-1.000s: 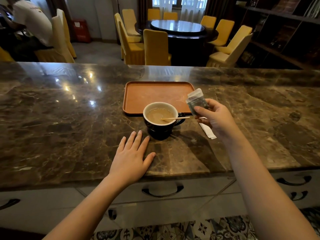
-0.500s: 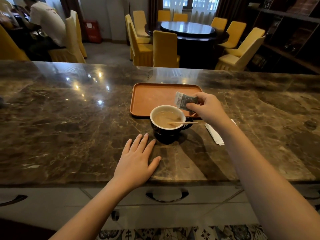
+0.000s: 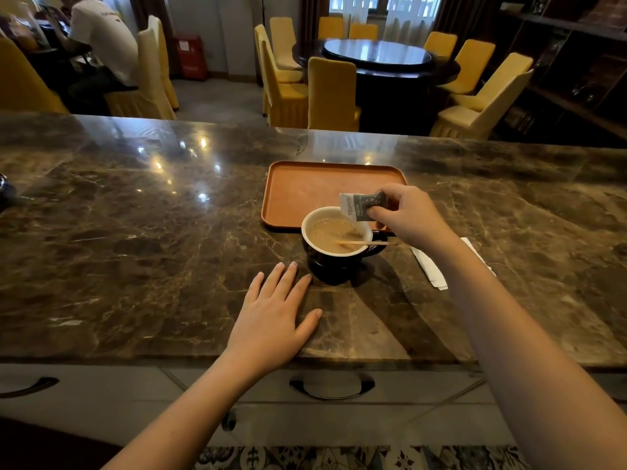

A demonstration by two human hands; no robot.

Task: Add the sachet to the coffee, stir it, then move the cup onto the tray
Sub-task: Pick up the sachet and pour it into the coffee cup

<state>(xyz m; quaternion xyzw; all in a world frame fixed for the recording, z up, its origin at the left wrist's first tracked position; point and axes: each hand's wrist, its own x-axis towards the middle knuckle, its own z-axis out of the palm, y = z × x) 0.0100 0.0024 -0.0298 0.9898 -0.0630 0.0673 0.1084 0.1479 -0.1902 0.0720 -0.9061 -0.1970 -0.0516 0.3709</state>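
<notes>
We are tipping the sachet further over the cup, our right hand pinching it; our left hand is lying spread flat on the surface just before the cup.

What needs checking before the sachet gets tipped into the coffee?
1. Right hand grips sachet: ok.
2. Sachet over cup rim: ok, at the far right edge.
3. Sachet torn open: cannot tell.
4. Cup upright on counter, coffee inside: ok.
5. Stirrer resting across the rim, ready: ok.
6. Left hand flat on counter, not touching cup: ok.
</notes>
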